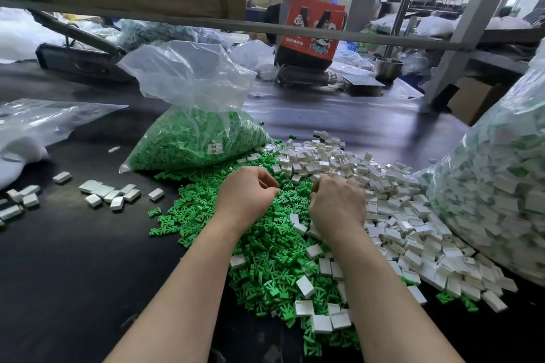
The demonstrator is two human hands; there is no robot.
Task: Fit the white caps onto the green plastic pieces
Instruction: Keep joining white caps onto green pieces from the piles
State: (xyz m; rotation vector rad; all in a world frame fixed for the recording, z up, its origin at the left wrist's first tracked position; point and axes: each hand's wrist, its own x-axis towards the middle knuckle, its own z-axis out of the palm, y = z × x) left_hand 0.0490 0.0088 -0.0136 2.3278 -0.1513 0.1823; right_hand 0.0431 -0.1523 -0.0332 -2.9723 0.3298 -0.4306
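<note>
Both hands, left hand [246, 191] and right hand [336, 203], curl mid-frame over the green pieces [265, 259]; grip contents hidden. A few capped pieces [112, 193] at left, white caps [398, 215] heaped right: mostly undone.

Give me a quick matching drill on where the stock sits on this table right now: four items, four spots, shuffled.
Items:
1. open bag of green pieces
2. loose white caps
3. bag of white and green parts
4. small group of white blocks

Spots:
A. far right edge of view
B. left of the left hand
C. beyond the left hand
D. beside the right hand, on its right

Pairs: 1-C, 2-D, 3-A, 4-B
</note>
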